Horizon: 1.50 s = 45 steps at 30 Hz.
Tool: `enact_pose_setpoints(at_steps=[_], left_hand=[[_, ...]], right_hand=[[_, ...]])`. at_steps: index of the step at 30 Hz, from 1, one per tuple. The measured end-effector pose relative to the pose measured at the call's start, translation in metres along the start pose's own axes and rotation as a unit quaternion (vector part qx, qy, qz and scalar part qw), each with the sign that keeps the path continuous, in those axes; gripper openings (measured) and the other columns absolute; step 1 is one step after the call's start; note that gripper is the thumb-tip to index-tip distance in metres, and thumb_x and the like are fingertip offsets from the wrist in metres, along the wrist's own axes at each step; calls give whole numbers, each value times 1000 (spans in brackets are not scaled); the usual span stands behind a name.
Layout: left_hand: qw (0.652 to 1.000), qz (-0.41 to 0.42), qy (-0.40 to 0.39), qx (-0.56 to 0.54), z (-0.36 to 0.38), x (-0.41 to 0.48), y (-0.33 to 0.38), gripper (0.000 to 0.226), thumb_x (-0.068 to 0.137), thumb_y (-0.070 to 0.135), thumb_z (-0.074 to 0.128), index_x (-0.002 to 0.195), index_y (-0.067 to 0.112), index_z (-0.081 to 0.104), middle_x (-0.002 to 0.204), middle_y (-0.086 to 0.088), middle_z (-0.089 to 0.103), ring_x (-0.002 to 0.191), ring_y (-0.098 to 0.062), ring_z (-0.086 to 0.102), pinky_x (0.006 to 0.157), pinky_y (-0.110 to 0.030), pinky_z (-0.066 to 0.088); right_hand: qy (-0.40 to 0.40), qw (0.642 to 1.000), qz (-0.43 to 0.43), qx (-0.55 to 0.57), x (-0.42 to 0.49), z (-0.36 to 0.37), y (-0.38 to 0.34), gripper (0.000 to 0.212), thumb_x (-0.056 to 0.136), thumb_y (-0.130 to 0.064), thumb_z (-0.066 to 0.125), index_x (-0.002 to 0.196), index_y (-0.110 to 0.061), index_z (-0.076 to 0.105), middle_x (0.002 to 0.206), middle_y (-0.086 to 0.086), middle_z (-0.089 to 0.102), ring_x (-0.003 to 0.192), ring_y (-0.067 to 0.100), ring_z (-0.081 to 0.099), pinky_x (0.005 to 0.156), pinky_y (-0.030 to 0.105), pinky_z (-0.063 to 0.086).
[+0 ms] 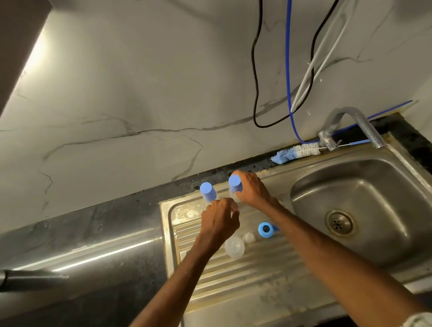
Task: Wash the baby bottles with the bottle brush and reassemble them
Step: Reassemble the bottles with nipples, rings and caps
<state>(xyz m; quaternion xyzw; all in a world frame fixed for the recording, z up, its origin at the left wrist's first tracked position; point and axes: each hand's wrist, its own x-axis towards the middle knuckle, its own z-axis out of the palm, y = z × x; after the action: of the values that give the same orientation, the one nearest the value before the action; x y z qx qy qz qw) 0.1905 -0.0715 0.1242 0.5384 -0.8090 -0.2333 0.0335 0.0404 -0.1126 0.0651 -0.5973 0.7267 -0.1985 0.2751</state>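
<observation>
Two baby bottles with blue caps stand at the far end of the steel drainboard [242, 283]. My right hand [252, 189] grips the blue cap of the right bottle [234, 183]. My left hand [219, 220] curls around that bottle's clear body, which it mostly hides. The left bottle [208, 192] stands free beside them. Near my wrists lie a blue screw ring [265, 229], a small clear teat [249, 237] and a larger clear dome cap [234, 246]. The blue-and-white bottle brush [295, 153] lies on the ledge behind the sink.
The sink basin [364, 204] with its drain is on the right, and the tap [352, 127] stands over its far edge. Black, blue and white cables [289, 57] hang down the marble wall. Dark countertop [76, 247] extends to the left.
</observation>
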Motion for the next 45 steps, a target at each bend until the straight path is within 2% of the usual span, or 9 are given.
enact_pose_setpoints(at_steps=[9, 13, 19, 25, 29, 30, 33, 34, 45], left_hand=[[1000, 9, -10, 0, 4, 5, 4, 13, 96, 20, 65, 105, 15, 72, 107, 3, 75, 86, -14, 68, 56, -13, 37], [1000, 12, -28, 7, 13, 11, 8, 16, 96, 24, 67, 108, 16, 70, 109, 2, 74, 95, -16, 69, 68, -22, 48], [993, 17, -96, 74, 43, 19, 14, 28, 92, 37, 71, 110, 16, 65, 109, -3, 69, 103, -25, 64, 88, -37, 54], [956, 16, -211, 203, 66, 31, 22, 56, 84, 49, 76, 126, 17, 57, 128, -7, 61, 123, -33, 55, 103, -43, 44], [924, 28, -234, 300, 76, 33, 30, 72, 82, 57, 77, 138, 20, 51, 136, -6, 60, 130, -35, 52, 109, -49, 37], [920, 26, -237, 312, 78, 33, 31, 73, 82, 57, 77, 140, 21, 50, 137, -6, 60, 132, -36, 51, 110, -50, 36], [914, 24, -248, 319, 83, 36, 31, 74, 83, 54, 78, 142, 21, 48, 137, -6, 60, 131, -35, 54, 111, -50, 37], [912, 26, -248, 325, 83, 37, 30, 72, 84, 53, 77, 142, 22, 48, 135, -5, 61, 129, -33, 56, 110, -48, 38], [946, 52, -221, 232, 82, 38, 25, 44, 99, 22, 62, 139, 11, 47, 140, -12, 53, 127, -32, 56, 100, -40, 45]], right_hand=[[-21, 999, 11, 28, 0, -8, 4, 66, 80, -15, 80, 137, -18, 47, 139, 8, 55, 128, 27, 51, 98, 38, 50], [-31, 998, 37, 49, -11, -21, 10, 81, 81, -18, 82, 148, -17, 38, 149, 9, 48, 137, 29, 44, 106, 42, 46], [-73, 996, 32, -45, -63, -29, 55, 45, 83, -19, 78, 124, -22, 61, 127, 2, 60, 124, 21, 53, 96, 30, 47], [-136, 961, -36, -239, -93, -4, 63, 48, 75, -36, 80, 118, -21, 64, 120, 4, 55, 118, 28, 44, 98, 38, 37], [-140, 935, -64, -318, -91, 15, 66, 58, 25, -32, 97, 76, -23, 71, 82, 3, 64, 83, 27, 61, 82, 39, 46], [-132, 934, -73, -323, -88, 18, 66, 56, 27, -30, 97, 76, -23, 71, 82, 3, 65, 83, 27, 62, 85, 38, 41], [-145, 935, -54, -321, -82, 19, 66, 37, 77, -26, 77, 113, -21, 67, 119, 6, 63, 118, 30, 50, 105, 39, 31], [-151, 936, -46, -314, -81, 19, 67, 36, 83, -26, 71, 118, -22, 64, 125, 5, 62, 122, 29, 46, 107, 39, 30], [-97, 982, -1, -162, -72, -11, 62, 39, 83, -29, 76, 118, -24, 61, 119, -2, 62, 117, 23, 48, 96, 32, 40]])
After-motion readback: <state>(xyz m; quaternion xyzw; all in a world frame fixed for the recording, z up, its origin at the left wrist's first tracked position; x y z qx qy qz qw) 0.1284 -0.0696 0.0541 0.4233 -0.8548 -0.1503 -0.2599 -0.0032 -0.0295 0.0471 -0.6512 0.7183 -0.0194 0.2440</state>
